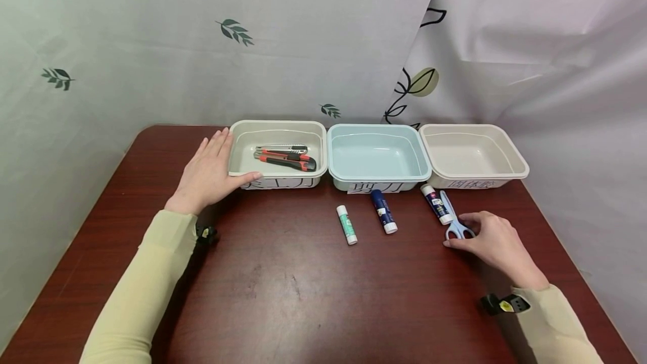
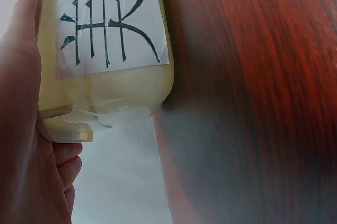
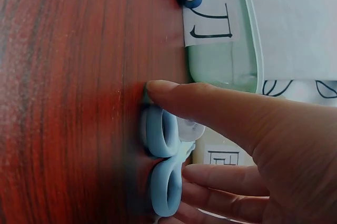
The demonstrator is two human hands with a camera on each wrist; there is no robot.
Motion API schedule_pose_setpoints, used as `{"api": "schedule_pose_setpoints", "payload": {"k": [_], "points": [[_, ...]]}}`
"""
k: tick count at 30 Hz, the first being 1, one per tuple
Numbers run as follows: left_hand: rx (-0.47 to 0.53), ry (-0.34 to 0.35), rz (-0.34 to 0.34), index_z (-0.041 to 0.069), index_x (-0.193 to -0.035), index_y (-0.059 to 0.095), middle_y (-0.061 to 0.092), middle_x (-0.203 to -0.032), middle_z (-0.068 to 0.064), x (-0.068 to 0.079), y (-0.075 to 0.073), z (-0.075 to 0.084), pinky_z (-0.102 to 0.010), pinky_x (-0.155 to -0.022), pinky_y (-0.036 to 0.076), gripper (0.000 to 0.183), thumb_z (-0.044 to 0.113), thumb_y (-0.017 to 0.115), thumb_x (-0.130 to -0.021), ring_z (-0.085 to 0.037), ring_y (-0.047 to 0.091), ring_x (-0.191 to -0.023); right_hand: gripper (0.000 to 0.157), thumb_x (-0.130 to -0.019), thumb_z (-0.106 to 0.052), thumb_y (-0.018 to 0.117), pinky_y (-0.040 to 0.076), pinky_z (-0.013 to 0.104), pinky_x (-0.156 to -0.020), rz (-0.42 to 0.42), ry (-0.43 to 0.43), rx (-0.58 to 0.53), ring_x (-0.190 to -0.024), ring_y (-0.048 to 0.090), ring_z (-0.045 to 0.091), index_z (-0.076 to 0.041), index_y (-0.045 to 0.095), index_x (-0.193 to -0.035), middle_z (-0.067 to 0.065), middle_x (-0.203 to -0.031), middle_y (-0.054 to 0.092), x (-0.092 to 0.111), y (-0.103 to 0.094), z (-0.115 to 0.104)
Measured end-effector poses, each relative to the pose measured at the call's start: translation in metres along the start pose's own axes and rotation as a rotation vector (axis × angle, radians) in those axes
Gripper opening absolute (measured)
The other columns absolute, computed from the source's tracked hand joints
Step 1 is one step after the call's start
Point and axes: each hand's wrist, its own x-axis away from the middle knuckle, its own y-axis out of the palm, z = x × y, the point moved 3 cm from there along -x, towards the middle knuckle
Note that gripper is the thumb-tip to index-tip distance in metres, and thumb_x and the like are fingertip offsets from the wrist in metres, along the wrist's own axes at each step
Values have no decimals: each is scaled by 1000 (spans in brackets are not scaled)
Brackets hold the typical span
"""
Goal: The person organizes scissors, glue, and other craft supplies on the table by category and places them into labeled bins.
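Note:
My left hand (image 1: 209,170) lies along the left end of the left cream bin (image 1: 277,124), fingers straight against its side and thumb on its front rim. Several utility knives (image 1: 285,160) lie in that bin. In the right wrist view, the front label (image 2: 105,29) of the right cream bin is partly behind my right hand (image 3: 247,150); that hand spreads thumb and fingers around the loops of light-blue scissors (image 3: 167,187). The scissors lie on the table, blades pointing away, beside a dark-blue glue stick (image 1: 436,204). Whether the fingers pinch the loops is not clear.
A light-blue bin (image 1: 379,176) stands between the left bin and another cream bin (image 1: 472,176), all along the table's back edge. In front lie a green-and-white glue stick (image 1: 346,224) and another dark-blue glue stick (image 1: 383,212). A patterned cloth (image 1: 303,44) hangs behind.

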Motion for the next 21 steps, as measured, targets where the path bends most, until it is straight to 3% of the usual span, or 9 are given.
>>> {"api": "schedule_pose_setpoints", "payload": {"k": [10,21], "points": [[4,-2,-1,-5,-160,15,17,-165,-24,0,0,0,-45,-125,4,120,79,57,-86,-35,13,-153,59,-69,-37,93,48,40,-65,-10,-8,6,-75,60,21,3,75,-107,3,-84,69,-1,0,-2],[5,0,1,-5,-160,15,18,-165,-24,0,0,1,-45,-125,4,120,79,57,-86,-35,13,-153,54,-71,-32,91,50,44,-67,14,-11,21,-82,64,29,5,75,-107,13,-92,71,1,-3,-2]]}}
